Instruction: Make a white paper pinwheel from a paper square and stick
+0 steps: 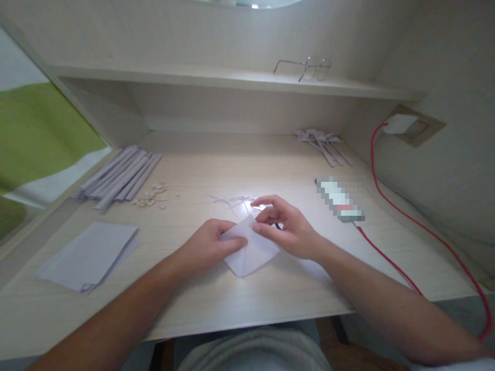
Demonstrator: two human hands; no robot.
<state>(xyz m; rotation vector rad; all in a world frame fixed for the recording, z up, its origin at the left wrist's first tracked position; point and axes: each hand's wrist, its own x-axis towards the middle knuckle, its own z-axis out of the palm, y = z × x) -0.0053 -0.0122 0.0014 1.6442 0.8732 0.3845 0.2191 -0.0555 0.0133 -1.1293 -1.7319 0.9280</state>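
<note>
A small folded sheet of white paper [247, 252] with a crease down its middle is tilted above the desk. My left hand [212, 245] is shut on its left side, thumb pressed flat on top and fingers beneath. At the paper's upper right corner is my right hand [288, 226], its index finger lifted and its thumb at the paper's edge; the fingers are apart. Behind that hand shows a thin metallic tool with a dark part, mostly hidden, kind unclear. Thin white paper strips [232, 200] lie just beyond the hands.
Rolled paper tubes [121, 175] lie at the left, beside small pale scraps [152, 196]. A paper stack [93, 255] sits nearer. More folded strips [320, 144] lie at back right. A phone [340, 200] charges on a red cable [386, 257]. Glasses [315, 69] rest on the shelf [193, 76].
</note>
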